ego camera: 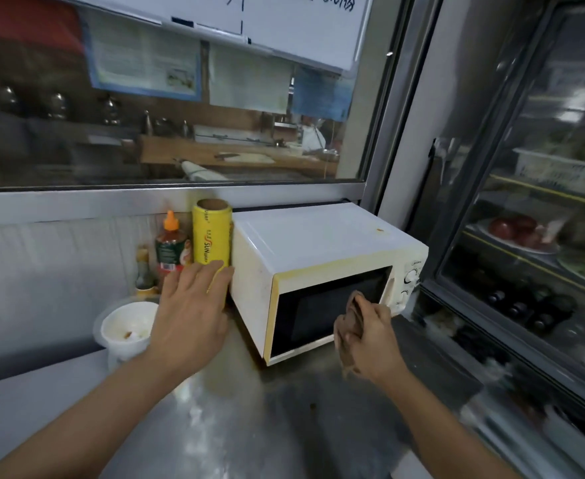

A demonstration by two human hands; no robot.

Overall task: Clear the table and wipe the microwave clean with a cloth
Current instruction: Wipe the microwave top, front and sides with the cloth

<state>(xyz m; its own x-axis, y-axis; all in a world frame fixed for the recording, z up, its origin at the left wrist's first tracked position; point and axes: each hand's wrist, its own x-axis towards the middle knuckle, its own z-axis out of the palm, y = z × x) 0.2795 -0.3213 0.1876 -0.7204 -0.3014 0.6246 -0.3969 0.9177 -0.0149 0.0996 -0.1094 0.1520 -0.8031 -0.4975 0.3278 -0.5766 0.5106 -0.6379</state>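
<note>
Both hands work at the microwave (322,271) on the steel table (284,426): the right hand (370,344) is fisted around a brown cloth (351,326) against the dark door glass, the left hand (194,312) spreads open, fingers reaching the yellow wrap roll (212,233) beside the casing, likely best bracing while firm overlapping strokes cover the stained trim.

The microwave (318,267) sits on the worktop (284,426) at the back right, against the wall below the window (166,126). Just left of it stands an upright roll (212,233), with a sauce bottle (170,247) to the roll's left and a smaller bottle (143,271) left again. A cup (128,328) stands in front of these bottles. To the right of the microwave is a glass-fronted fridge (532,219). The left hand (194,316) lies before the roll, beside the microwave's left wall; the right hand (374,340), with a cloth (351,314) in its grip, is at the microwave door
</note>
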